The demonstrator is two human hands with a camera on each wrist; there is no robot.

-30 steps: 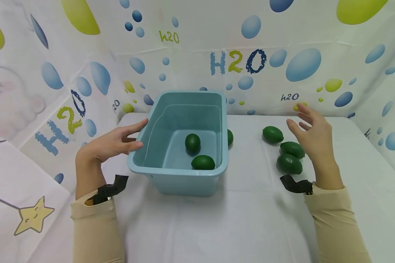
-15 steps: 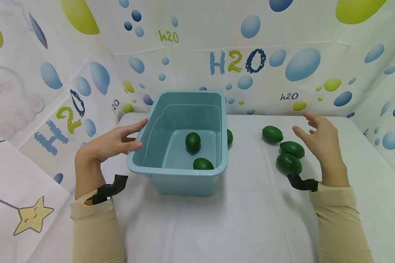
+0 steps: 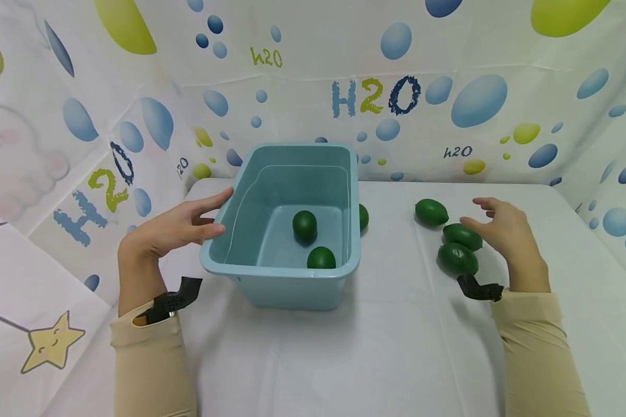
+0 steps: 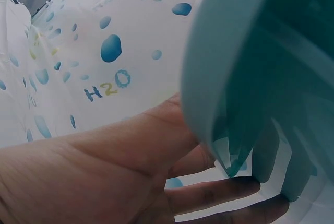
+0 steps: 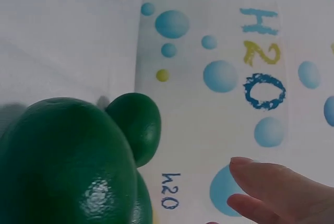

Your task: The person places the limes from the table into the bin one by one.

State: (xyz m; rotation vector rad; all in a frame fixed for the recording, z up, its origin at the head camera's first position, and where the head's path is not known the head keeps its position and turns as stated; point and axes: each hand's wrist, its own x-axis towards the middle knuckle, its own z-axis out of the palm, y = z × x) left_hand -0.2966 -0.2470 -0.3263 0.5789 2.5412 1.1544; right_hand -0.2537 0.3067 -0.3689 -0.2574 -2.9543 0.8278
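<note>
A light blue plastic basin [image 3: 281, 289] stands left of the middle on the table. Two dark green, lime-like fruits lie inside: one farther back [image 3: 305, 226], the other by the front wall [image 3: 321, 258]. My left hand [image 3: 174, 229] touches the basin's left side with outstretched fingers; the left wrist view has those fingers along the outer wall below the rim. Beside several more of these fruits, my right hand [image 3: 508, 231] is held with fingers and thumb apart and nothing between them. Nearest to it is a fruit [image 3: 463, 236] touching another [image 3: 457, 259].
Another green fruit [image 3: 431, 212] lies a little behind that pair. One more [image 3: 364, 218] is partly hidden behind the basin's right side. A white cloth covers the table [image 3: 396, 359], and a patterned curtain [image 3: 302, 116] hangs behind it.
My right hand has moved right and down, closer to the pair of fruits. The front fruit in the basin has turned, showing a rounder end. My left hand stays at the basin.
</note>
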